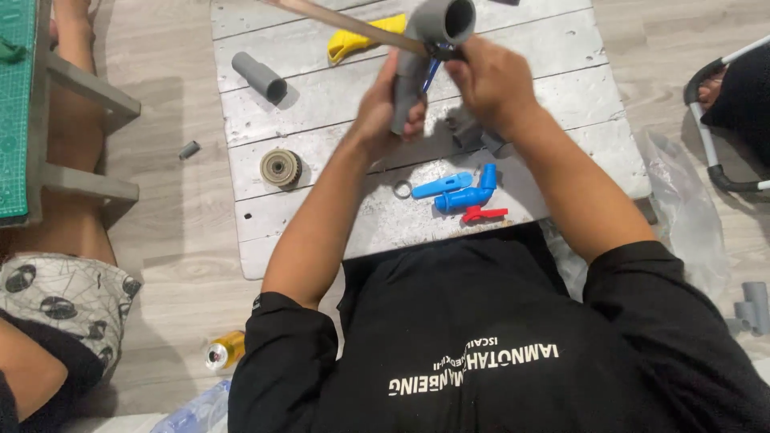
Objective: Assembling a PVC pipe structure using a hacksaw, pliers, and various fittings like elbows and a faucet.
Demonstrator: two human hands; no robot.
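Observation:
My left hand (383,103) grips a grey plastic pipe (407,84) that ends in a grey elbow fitting (443,20). My right hand (489,80) pinches a small blue-handled tool (433,70) against the pipe just under the elbow. Both hands hover above a whitewashed wooden board (321,128). A long wooden stick (353,24) crosses behind the fitting. On the board below my hands lie a blue plastic tap (468,196) with a red handle (484,214), a separate blue piece (441,185) and a small metal ring (402,190).
A short grey pipe piece (259,77), a yellow object (361,38) and a round tape roll (281,167) lie on the board. Another person's leg (68,240) is at left beside a wooden frame (88,88). Grey fittings (752,309), a can (223,350) and clear plastic wrap (682,208) rest on the floor.

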